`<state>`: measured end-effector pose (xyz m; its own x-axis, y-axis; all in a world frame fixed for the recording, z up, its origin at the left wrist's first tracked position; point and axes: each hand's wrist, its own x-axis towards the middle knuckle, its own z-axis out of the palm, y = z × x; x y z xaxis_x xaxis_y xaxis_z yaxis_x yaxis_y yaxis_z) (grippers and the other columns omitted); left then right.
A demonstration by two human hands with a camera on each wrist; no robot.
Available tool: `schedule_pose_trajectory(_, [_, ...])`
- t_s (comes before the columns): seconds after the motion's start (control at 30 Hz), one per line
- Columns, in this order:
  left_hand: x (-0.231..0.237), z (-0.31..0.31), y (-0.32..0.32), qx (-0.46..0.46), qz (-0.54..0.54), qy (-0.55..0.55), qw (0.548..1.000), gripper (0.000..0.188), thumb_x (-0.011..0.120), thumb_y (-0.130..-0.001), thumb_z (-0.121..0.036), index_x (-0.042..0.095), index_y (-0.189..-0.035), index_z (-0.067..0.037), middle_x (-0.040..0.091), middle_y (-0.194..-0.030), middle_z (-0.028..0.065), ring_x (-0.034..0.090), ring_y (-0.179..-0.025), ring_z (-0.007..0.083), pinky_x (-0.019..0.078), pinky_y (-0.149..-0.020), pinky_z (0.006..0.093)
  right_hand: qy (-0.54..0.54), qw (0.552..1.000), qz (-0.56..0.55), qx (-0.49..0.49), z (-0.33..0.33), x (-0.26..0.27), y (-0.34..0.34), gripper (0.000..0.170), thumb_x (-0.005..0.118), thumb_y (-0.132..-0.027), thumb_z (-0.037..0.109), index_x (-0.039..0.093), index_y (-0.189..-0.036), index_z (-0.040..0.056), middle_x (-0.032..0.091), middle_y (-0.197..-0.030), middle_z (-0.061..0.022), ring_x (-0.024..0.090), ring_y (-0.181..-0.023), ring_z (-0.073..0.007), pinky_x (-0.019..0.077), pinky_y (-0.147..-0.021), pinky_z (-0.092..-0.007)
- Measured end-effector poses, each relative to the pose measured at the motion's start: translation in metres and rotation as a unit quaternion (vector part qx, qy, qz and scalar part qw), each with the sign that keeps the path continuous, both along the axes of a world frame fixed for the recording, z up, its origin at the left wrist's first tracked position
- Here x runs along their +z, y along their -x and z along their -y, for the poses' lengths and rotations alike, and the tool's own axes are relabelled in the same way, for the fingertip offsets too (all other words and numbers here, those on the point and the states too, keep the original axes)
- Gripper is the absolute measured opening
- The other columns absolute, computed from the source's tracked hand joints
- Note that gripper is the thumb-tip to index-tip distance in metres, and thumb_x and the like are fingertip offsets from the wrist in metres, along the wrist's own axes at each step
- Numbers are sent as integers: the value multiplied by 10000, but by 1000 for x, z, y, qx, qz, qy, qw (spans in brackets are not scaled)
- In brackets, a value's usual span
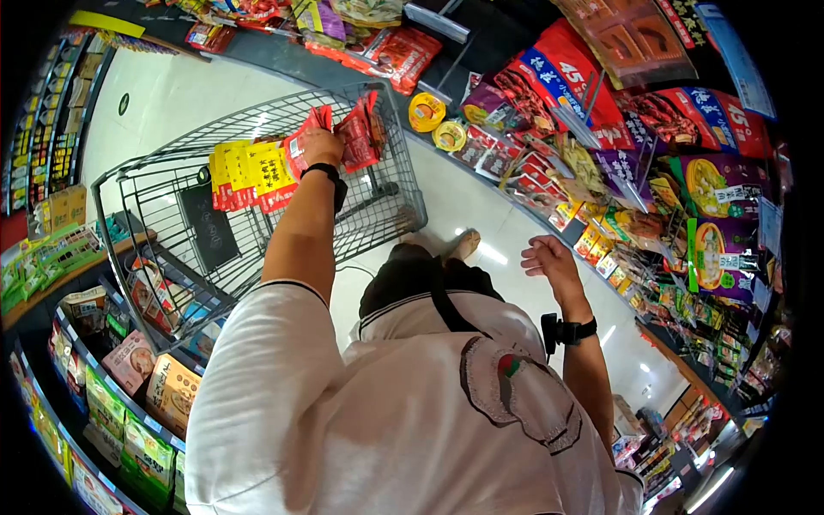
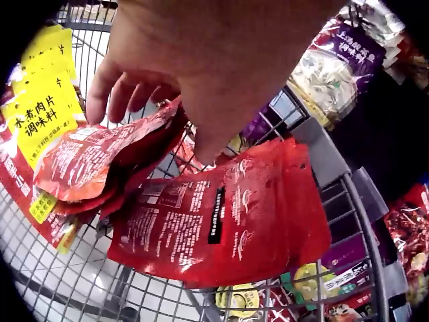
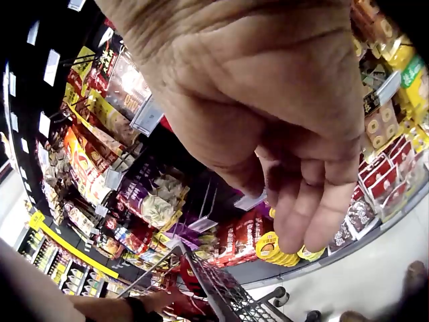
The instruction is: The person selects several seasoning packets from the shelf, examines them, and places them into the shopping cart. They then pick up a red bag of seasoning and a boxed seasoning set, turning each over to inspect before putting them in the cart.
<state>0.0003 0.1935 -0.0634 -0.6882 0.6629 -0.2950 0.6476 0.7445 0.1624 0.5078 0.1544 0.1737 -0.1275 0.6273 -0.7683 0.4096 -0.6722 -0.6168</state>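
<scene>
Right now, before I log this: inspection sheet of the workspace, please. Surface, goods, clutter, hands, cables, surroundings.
Surface: wire shopping cart, open mesh; its mesh shows the pale floor.
Job's things: red packets standing tilted in the cart; overlapping yellow-labelled packets beside them.
Clutter: yellow tubs at the low shelf edge, outside the cart.
Left hand: at the red packets, fingers bent; firmness of grip unclear.
Right hand: away from the cart, loosely curled, holding nothing.
Cables: none made out for certain; black strap on the shirt front.
Surroundings: stocked shelves on both sides.
</scene>
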Motion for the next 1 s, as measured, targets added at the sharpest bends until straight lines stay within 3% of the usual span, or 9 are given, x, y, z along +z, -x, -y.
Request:
schedule_pose_trajectory(0.07, [-21,-2,15,-22,109,67,991,421,524,-944,-361,667,-1085,9,669,-1098,262,635,-1071,397,492,-941,485,0,1000,-6,-1,3,0,-5,247,485,-1008,186,574,-1140,-3,678,-969,-142,686,-796,-210,567,-700,-306])
schedule_pose_trajectory(0.23, [-47,14,30,-82,58,-4,995,402,484,-944,-340,743,-908,-34,705,-946,235,680,-948,407,540,-813,493,6,1000,6,-2,4,-1,-7,243,481,-1012,186,574,-1137,0,678,-964,-136,684,-795,-206,564,-699,-307])
schedule_pose_trajectory(0.33, [17,19,5,-7,63,-48,997,383,511,-929,-347,734,-952,-35,703,-934,244,685,-928,405,540,-806,498,11,1000,-4,7,5,-7,-9,244,487,-1011,195,575,-1134,4,678,-963,-132,683,-794,-202,563,-699,-303])
schedule_pose_trajectory(0.5, [-8,31,-3,-55,85,-62,993,354,484,-929,-316,682,-979,-27,690,-963,274,671,-931,437,529,-819,525,27,999,8,30,-8,-8,7,233,498,-996,189,569,-1136,16,673,-960,-111,675,-796,-184,557,-705,-296])
schedule_pose_trajectory(0.57, [-11,24,-5,-38,143,-11,989,400,437,-958,-350,609,-1131,-32,672,-1070,276,646,-1027,438,505,-885,522,21,999,-1,40,-14,-10,13,231,497,-992,183,571,-1133,16,672,-958,-109,674,-792,-183,557,-704,-296])
schedule_pose_trajectory(0.77, [33,29,-14,-2,264,-98,959,545,486,-933,-470,598,-1171,6,621,-1198,288,604,-1111,438,465,-953,499,0,999,-5,47,-26,-2,28,256,485,-1002,202,571,-1142,5,679,-980,-138,681,-814,-203,563,-712,-307])
schedule_pose_trajectory(0.9, [-21,64,46,-134,112,-116,978,599,509,-925,-479,594,-1173,59,605,-1190,320,594,-1088,456,464,-927,495,-12,999,-8,40,-23,0,23,264,494,-1002,216,573,-1143,8,680,-983,-141,682,-810,-203,564,-706,-309])
schedule_pose_trajectory(0.93, [-11,71,58,27,204,-163,965,612,514,-917,-492,607,-1147,67,623,-1147,323,600,-1059,469,476,-917,486,-8,999,-4,38,-23,-1,20,264,496,-1002,218,573,-1144,9,680,-984,-142,684,-808,-203,564,-703,-310])
schedule_pose_trajectory(1.0, [-9,100,88,83,127,-124,981,561,629,-870,-407,614,-1118,96,649,-1062,337,616,-1057,466,494,-914,463,4,999,9,41,-21,-3,17,256,507,-997,210,570,-1149,14,676,-980,-124,679,-801,-194,560,-703,-303])
